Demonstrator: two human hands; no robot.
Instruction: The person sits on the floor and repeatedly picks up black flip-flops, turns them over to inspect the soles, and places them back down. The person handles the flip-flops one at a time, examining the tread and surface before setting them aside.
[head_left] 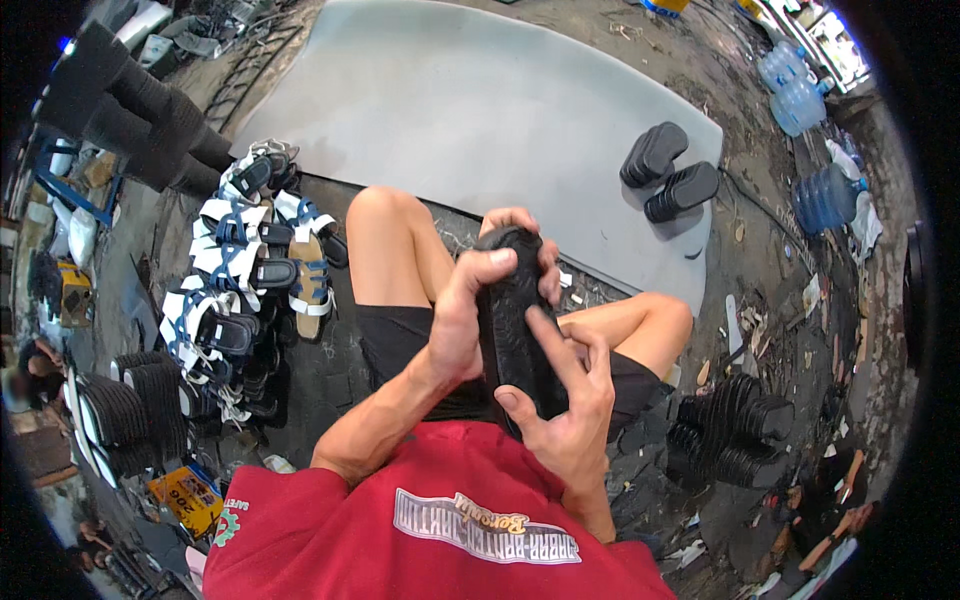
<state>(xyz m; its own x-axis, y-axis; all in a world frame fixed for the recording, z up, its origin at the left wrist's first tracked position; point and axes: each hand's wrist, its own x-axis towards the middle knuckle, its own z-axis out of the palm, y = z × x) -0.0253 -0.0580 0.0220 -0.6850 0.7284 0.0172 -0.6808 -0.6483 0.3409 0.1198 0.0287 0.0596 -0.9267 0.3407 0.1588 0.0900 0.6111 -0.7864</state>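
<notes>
Over my lap, between my bent knees, I hold a black shoe sole (512, 325) lengthwise, its dark face up; it may be several soles stacked, as the underside is hidden. My left hand (462, 300) is closed around its far half, thumb on the upper face and fingertips curling over the far right edge. My right hand (572, 408) is at the near right side. Its index finger presses on the upper face, its thumb lies across the near end, and the other fingers are curled against the side.
Strappy white and blue sandals (235, 255) are piled at my left. Behind them stand stacks of black soles (150, 400). Two small sole bundles (683, 190) lie on the grey sheet (470, 110) ahead. More soles (730, 430) are at right, with large water bottles (798, 105) farther off.
</notes>
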